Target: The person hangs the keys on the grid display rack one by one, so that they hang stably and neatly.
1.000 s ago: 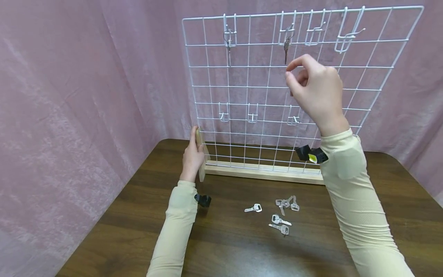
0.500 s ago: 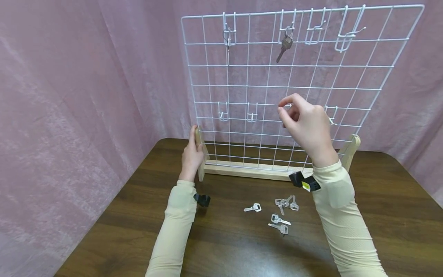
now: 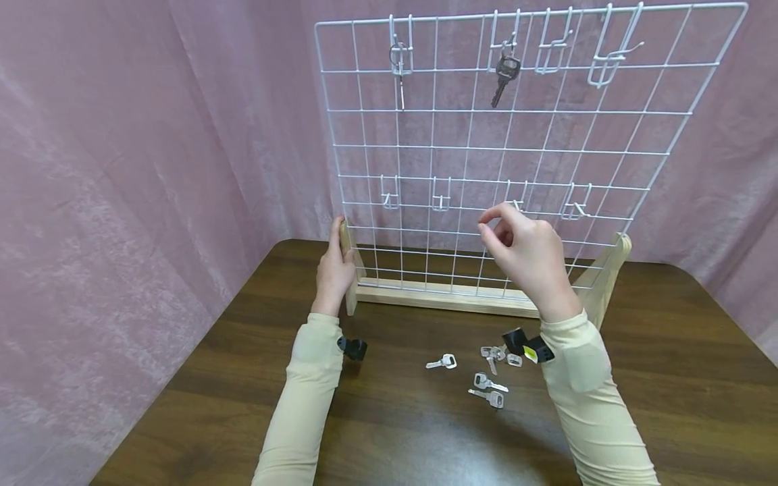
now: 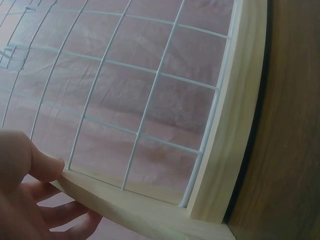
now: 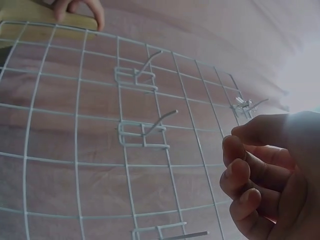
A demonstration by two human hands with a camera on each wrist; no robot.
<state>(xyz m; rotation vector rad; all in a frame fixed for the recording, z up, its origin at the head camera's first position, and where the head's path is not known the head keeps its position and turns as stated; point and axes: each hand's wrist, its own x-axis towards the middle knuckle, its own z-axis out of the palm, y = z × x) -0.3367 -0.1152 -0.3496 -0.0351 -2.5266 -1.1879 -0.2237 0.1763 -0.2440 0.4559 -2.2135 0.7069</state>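
Only the head view shows the dark key (image 3: 504, 75) hanging from a top hook of the white wire grid (image 3: 668, 154), well above the right hand (image 3: 527, 255), and the loose keys (image 3: 491, 391) on the table (image 3: 681, 378) below that hand. The right wrist view shows curled fingers (image 5: 239, 172) holding nothing in front of the grid. The left wrist view shows the left hand (image 4: 22, 195) gripping the grid's wooden post (image 4: 125, 212), thumb on top. No writing is legible.
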